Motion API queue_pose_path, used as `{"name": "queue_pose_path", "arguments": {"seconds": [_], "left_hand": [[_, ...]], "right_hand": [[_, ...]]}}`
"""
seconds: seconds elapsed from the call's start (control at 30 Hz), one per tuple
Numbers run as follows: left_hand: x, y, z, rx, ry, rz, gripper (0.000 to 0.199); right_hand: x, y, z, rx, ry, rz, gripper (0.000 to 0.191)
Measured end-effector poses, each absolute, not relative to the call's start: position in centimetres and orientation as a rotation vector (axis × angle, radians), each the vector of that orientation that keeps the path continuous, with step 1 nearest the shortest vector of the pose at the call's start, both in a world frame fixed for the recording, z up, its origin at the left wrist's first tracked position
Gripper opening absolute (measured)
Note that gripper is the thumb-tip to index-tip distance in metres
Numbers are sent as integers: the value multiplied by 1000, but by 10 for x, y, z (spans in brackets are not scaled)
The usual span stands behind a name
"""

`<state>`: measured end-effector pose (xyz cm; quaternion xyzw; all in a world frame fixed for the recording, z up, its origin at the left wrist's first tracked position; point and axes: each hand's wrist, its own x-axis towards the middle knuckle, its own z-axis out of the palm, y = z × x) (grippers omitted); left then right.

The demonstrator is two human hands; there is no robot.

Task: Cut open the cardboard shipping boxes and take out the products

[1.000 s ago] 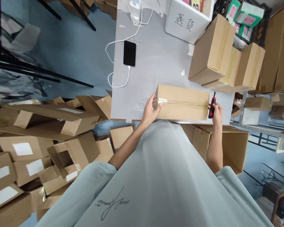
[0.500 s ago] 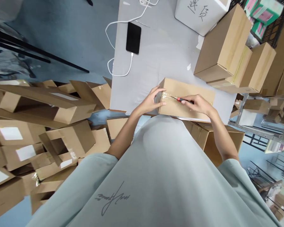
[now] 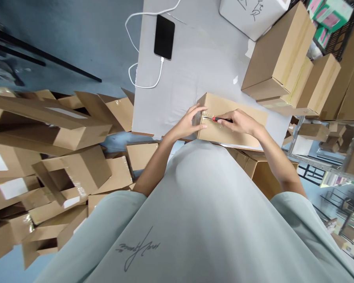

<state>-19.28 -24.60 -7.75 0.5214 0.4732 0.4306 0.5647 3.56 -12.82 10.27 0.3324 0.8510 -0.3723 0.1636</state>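
Black phone plugged into a white cable on a gray bench. At the bench's far right, brown cartons stand beside a white bin with handwritten characters. Opened cardboard boxes lie heaped at left, below bench level.

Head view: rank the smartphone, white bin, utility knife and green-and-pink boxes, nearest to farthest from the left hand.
1. Utility knife: just right of the left hand, in the right hand.
2. Smartphone: ahead, slightly left.
3. White bin: ahead, right.
4. Green-and-pink boxes: far right, at the back.
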Motion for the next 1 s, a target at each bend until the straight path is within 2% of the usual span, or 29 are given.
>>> {"name": "queue_pose_path", "arguments": {"seconds": [0.23, 0.6, 0.87, 1.0], "left_hand": [[-194, -244, -78, 1227, 1120, 1005, 93], [-197, -242, -76, 1306, 1139, 973, 90], [-199, -243, -77, 1328, 1139, 939, 86], [-200, -246, -74, 1361, 1163, 910, 82]], "right_hand": [[16, -137, 110, 979, 2446, -807, 42], [-3, -140, 113, 1014, 2306, -497, 37], [93, -130, 144, 1350, 1876, -259, 48], [157, -134, 150, 1498, 1772, -338, 46]]}}
